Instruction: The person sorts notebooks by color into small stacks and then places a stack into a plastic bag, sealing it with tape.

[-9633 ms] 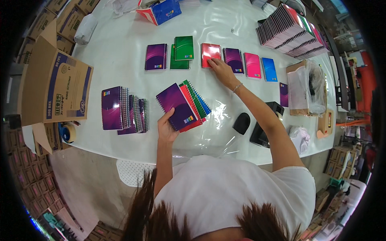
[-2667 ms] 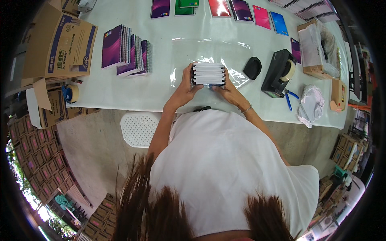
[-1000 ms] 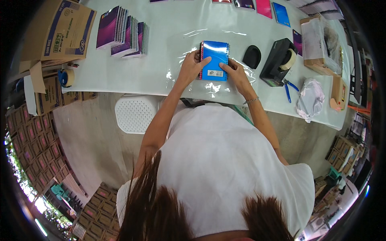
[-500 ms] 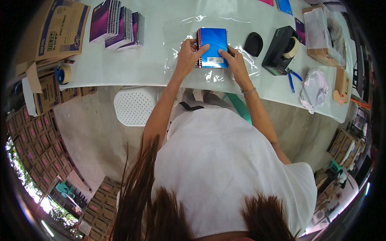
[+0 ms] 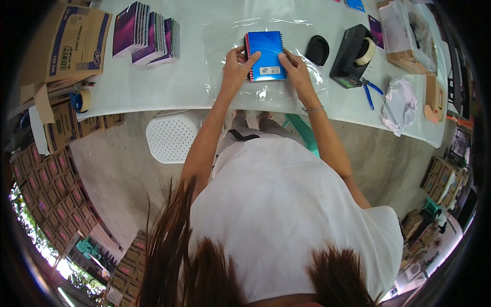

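Observation:
A blue-covered spiral notebook point(image 5: 266, 48) with a white label near its lower edge lies on top of what looks like a small stack; red and dark coils show along its left side. My left hand point(image 5: 237, 70) grips the left side, thumb on the cover and fingers curled at the edge. On the right side my right hand point(image 5: 296, 72) does the same, its thumb resting near the coil. Beneath the notebooks a clear plastic film point(image 5: 217, 48) is spread over the white table point(image 5: 153, 92). The undersides of the notebooks and some fingertips are hidden.
Purple spiral notebooks point(image 5: 146, 38) are stacked at the left, beside a cardboard box point(image 5: 76, 43) and blue tape dispenser point(image 5: 80, 101). Rightward are a black oval object point(image 5: 317, 50), black tape dispenser point(image 5: 349, 56), blue-handled cutters point(image 5: 371, 93) and crumpled plastic point(image 5: 399, 107). A white stool point(image 5: 171, 138) stands below.
The whole view has shifted slightly, with the table's things appearing a little higher and further left. Both hands keep their hold on the notebooks' sides.

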Tool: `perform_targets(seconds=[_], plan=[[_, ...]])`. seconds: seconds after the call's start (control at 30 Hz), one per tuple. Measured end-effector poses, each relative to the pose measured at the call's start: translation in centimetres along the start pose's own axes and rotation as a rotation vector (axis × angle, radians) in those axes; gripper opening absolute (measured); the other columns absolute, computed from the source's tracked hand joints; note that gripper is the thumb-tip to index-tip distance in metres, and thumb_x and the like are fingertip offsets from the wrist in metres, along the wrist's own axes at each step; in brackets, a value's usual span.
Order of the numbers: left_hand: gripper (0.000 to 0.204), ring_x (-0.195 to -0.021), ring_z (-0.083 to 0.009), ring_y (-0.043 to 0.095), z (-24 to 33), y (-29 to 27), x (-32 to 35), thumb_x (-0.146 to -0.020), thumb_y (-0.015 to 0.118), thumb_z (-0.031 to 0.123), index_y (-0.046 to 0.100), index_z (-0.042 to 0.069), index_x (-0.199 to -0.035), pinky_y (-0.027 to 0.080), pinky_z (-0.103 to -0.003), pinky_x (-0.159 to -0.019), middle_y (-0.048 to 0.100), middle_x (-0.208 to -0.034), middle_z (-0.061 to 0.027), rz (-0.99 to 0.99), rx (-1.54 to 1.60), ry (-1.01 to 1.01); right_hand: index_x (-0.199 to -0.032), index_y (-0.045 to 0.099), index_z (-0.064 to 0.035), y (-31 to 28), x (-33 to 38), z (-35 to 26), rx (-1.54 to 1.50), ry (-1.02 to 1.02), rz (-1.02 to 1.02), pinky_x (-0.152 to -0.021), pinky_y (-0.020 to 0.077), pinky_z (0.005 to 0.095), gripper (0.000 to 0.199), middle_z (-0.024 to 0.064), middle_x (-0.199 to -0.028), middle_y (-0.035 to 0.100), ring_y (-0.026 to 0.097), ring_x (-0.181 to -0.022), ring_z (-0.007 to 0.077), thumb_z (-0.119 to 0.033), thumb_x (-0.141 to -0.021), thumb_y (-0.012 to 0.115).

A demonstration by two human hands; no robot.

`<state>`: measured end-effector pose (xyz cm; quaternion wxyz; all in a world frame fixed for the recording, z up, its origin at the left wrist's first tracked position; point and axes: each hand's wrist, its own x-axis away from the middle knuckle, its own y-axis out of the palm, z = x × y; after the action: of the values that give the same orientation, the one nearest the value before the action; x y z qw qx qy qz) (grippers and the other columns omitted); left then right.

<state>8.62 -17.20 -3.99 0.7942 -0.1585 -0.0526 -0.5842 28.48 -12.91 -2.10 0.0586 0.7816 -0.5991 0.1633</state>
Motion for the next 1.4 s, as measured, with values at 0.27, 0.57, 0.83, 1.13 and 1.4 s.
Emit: perform_targets(seconds=[0.27,0.57,0.83,1.13,1.4], plan=[[0.062,-0.121,-0.0315,0.044,-1.1,-1.8,3.1,-0.084,0.075,0.037,0.053,0.009,-0.135,0.030,-0.050,-0.104,0.046,-0.128,-0.0119,0.441,-0.545,0.223,-0.140,0.056,-0.0284,-8.2,-5.4,0.6,0.949,-0.343,0.302,-0.108,0.0361,0.0531,0.074,0.0280,-0.138,0.047,0.041,-0.131,0.0435,-0.038,-0.072,0.084],[0.052,-0.122,-0.0321,0.040,-2.2,-2.8,3.7,-0.084,0.075,0.030,0.055,0.011,-0.128,0.032,-0.050,-0.097,0.045,-0.127,-0.0113,0.570,-0.795,0.211,-0.140,0.052,-0.0119,-11.0,-8.4,-0.8,1.352,-0.695,0.566,-0.107,0.0347,0.0594,0.066,0.0293,-0.141,0.043,0.042,-0.128,0.0480,-0.026,-0.080,0.077],[0.029,-0.116,-0.0316,0.045,-2.0,-3.0,4.4,-0.086,0.073,0.026,0.061,0.015,-0.110,0.035,-0.047,-0.093,0.047,-0.118,-0.0092,0.534,-0.694,0.171,-0.140,0.043,-0.0029,-3.8,2.2,2.6,1.115,-0.220,0.532,-0.096,0.0385,0.0551,0.068,0.0240,-0.133,0.045,0.048,-0.114,0.0437,-0.023,-0.084,0.075],[0.026,-0.085,-0.0245,0.059,-0.6,-3.8,5.3,-0.090,0.072,0.030,0.061,0.010,-0.103,0.042,-0.041,-0.082,0.059,-0.090,-0.0054,0.506,-0.592,0.216,-0.143,0.039,0.0036,-5.0,3.8,1.7,0.593,-0.199,0.234,-0.084,0.0473,0.0408,0.075,0.0221,-0.099,0.056,0.057,-0.090,0.0340,-0.026,-0.085,0.077],[0.038,-0.063,-0.0100,0.055,-0.1,-5.0,4.0,-0.093,0.070,0.031,0.066,0.004,-0.120,0.043,-0.026,-0.059,0.062,-0.075,-0.0012,0.213,-0.191,-0.015,-0.157,0.018,-0.0044,-5.0,2.0,0.9,0.635,-0.392,0.108,-0.087,0.0477,0.0371,0.104,0.0204,-0.114,0.052,0.054,-0.094,0.0273,-0.023,-0.077,0.083]])
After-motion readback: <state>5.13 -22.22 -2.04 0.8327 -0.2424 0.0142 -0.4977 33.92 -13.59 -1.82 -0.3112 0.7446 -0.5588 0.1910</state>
